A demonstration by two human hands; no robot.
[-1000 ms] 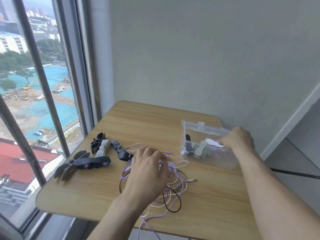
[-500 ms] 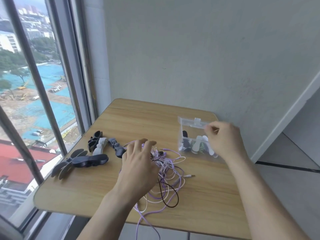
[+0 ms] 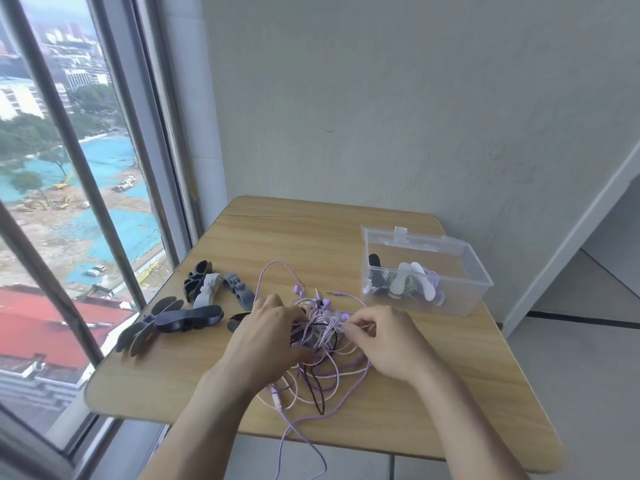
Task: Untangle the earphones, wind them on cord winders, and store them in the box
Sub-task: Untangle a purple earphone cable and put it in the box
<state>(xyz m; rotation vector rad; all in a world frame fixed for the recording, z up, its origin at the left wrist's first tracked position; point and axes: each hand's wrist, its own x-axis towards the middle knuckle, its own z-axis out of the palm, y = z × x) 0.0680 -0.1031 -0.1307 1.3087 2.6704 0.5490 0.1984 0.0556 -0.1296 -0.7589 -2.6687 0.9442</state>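
earphones, a tangled heap of lilac, white and dark cords (image 3: 322,344), gripped by left hand (image 3: 268,336), pinched by right hand (image 3: 384,337); few wound sets in clear plastic box (image 3: 460,275) beyond heap; dark and grey winders (image 3: 204,299) unused left of it.

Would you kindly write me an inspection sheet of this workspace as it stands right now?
Surface: wooden table, set against a wall beside a window.
Job's things: tangled earphones at the middle; empty cord winders to the left; clear box, lid open, holding wound earphones.
Clutter: nothing seen.
Hands: left hand grips the tangle; right hand pinches a strand at the tangle's right side.
Cables: purple, pale and dark cords knotted together; one purple loop hangs over the near table edge.
Surroundings: grey wall; barred window overlooking buildings; tiled floor to the right.
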